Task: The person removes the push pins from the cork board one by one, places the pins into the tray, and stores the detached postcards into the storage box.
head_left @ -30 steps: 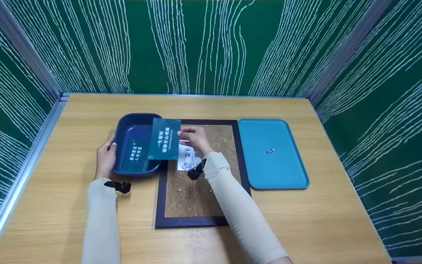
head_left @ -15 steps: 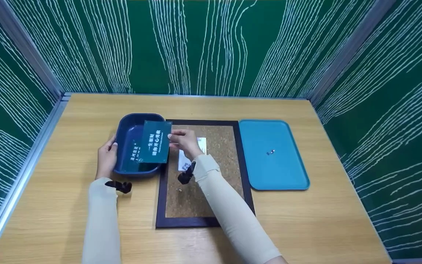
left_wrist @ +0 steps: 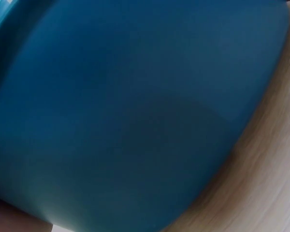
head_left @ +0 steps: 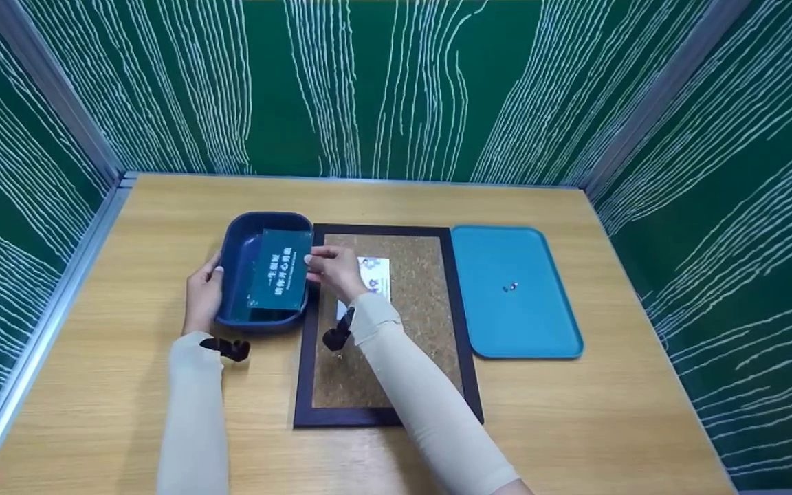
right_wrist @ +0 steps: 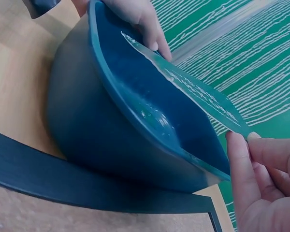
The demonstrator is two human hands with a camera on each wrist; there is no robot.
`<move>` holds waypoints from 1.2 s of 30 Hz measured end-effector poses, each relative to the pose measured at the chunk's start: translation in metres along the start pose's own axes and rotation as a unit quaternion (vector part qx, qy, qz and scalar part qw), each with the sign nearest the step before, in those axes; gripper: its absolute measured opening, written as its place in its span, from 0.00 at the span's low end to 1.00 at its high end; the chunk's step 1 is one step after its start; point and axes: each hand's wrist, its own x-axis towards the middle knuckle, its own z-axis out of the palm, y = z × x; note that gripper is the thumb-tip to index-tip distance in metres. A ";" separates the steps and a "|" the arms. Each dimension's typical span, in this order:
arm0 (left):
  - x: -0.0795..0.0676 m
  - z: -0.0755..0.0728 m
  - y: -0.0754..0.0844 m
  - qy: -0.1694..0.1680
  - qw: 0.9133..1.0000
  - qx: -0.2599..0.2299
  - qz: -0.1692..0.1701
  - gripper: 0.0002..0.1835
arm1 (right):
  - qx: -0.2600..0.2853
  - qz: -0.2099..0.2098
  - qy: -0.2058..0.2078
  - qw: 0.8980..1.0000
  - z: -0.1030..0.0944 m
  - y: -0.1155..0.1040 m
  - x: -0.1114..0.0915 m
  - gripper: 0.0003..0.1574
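Leftward over the navy bin [head_left: 241, 234] goes the green card [head_left: 279, 270], pinched at its right edge by the right hand [head_left: 331, 269]; thin, stiff, light, seemingly slick. Left hand [head_left: 203, 295] grips the bin's rim.

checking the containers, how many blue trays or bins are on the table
2: a dark blue bin left of the cork board, held by the left hand, and a light blue tray right of it.
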 end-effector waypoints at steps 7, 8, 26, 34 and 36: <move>0.000 0.001 -0.001 0.000 1.000 -0.004 0.003 0.24 | -0.004 0.005 -0.001 1.000 0.011 0.006 0.000 0.15; -0.001 0.002 -0.001 0.002 1.000 -0.004 0.004 0.24 | -0.003 0.004 0.001 1.000 0.012 0.007 0.000 0.15; -0.001 0.003 0.001 0.002 1.000 -0.015 -0.009 0.24 | -0.064 -0.004 0.022 0.998 0.027 0.011 0.000 0.12; 0.000 0.001 -0.001 -0.003 1.000 -0.012 -0.012 0.24 | -0.116 -0.045 0.017 0.992 0.033 0.015 -0.001 0.09; 0.000 0.001 -0.001 0.000 1.000 -0.014 -0.009 0.24 | -0.119 -0.052 0.014 0.991 0.034 0.015 -0.001 0.09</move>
